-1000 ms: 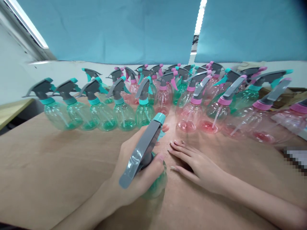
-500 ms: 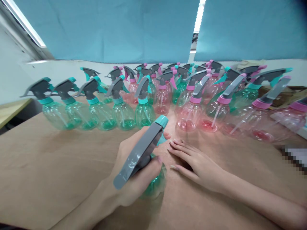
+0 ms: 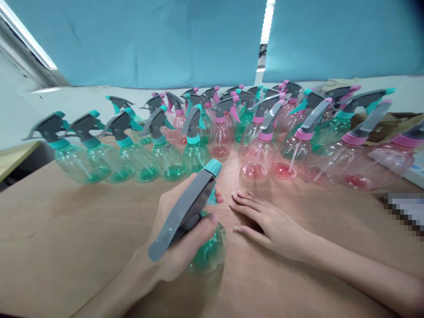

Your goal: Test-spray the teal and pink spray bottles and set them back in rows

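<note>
My left hand is wrapped round the neck of a green spray bottle with a grey and teal trigger head. The bottle stands at the near middle of the table, its nozzle pointing away from me; my fingers hide its collar. To its right, my right hand lies flat on the wood with fingers stretched out, holding nothing. Beyond my left hand runs a row of green spray bottles. Past my right hand stand pink spray bottles with grey and pink heads.
Behind the front rows, several more pink and green spray bottles stand close together on the wooden table. A blurred-out flat object lies at the right edge. A blue curtain hangs at the back.
The whole view has shifted slightly, so things appear a little further left. My left hand keeps its hold on the green spray bottle, and my right hand stays flat on the table.
</note>
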A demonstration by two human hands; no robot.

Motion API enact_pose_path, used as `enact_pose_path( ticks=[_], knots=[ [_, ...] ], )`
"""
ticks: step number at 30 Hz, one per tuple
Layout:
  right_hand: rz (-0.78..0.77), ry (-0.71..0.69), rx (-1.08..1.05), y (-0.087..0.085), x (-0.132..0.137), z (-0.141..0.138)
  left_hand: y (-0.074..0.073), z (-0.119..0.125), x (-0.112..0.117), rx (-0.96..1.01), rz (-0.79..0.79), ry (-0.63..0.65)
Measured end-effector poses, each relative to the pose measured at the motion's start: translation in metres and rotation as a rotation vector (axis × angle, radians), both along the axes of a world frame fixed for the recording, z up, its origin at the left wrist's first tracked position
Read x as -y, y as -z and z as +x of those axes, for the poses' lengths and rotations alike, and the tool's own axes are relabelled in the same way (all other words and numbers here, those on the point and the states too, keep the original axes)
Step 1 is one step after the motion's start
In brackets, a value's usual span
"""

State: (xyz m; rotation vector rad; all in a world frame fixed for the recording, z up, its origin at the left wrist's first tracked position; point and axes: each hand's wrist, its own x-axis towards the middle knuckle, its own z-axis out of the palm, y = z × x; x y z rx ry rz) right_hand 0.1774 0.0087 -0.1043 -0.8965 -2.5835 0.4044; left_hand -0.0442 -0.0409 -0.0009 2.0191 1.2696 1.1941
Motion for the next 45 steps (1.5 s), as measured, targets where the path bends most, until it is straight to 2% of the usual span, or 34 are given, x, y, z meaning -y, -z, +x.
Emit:
enact_pose_path(
  ticks=[2,4,8,12,16,23,26,36,45],
  knots=[
    [-0.005,-0.001,-0.014,0.000,0.000,0.000,-0.001,0.004,0.001,0.069,-0.072,-0.069],
    [-0.008,-0.005,-0.020,-0.001,0.000,0.000,-0.002,0.008,0.002,0.118,-0.062,-0.081],
    [-0.011,0.000,-0.050,-0.001,0.001,-0.001,-0.003,0.007,0.003,0.058,-0.071,-0.016],
    [-0.007,0.000,-0.041,-0.001,0.001,-0.001,-0.002,0.004,0.003,0.042,-0.078,-0.056],
    [0.008,-0.001,0.000,-0.002,0.001,-0.001,-0.001,0.003,0.002,0.018,-0.053,0.007],
    [0.000,-0.001,-0.022,-0.003,0.001,-0.001,-0.006,0.004,0.003,-0.003,-0.071,-0.008],
    [-0.005,-0.004,-0.046,-0.002,0.001,-0.001,-0.008,0.006,0.004,-0.001,-0.097,-0.067],
    [0.000,-0.001,-0.062,-0.001,0.002,-0.001,-0.010,0.009,0.004,-0.006,-0.096,-0.044],
    [-0.001,-0.004,-0.035,-0.001,0.001,-0.001,-0.005,0.009,0.003,-0.004,-0.115,-0.070]
  ],
)
